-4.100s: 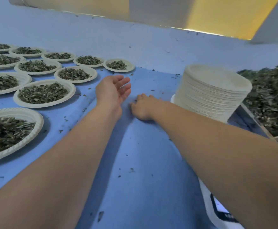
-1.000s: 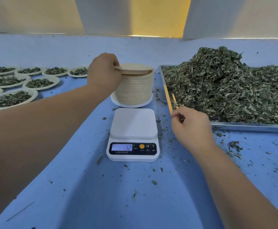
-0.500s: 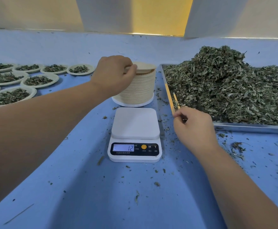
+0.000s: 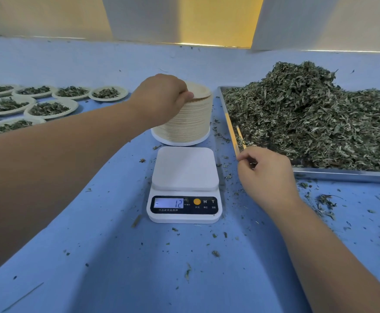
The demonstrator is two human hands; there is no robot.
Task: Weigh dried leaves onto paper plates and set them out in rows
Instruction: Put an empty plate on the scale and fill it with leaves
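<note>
Blue tabletop (image 4: 117, 267): left hand (image 4: 162, 96) pinches the top beige plate (image 4: 200, 92) of a ribbed stack (image 4: 191, 123); right hand (image 4: 268, 175) curled, contents unclear.

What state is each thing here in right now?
Scale: on, platform bare.
Stack of plates: upright, behind the scale.
Top plate: gripped at its edge by left hand.
Right hand: fingers curled; contents unclear.
Tray: heaped with dried leaves.
Filled plates: laid in rows.
</note>
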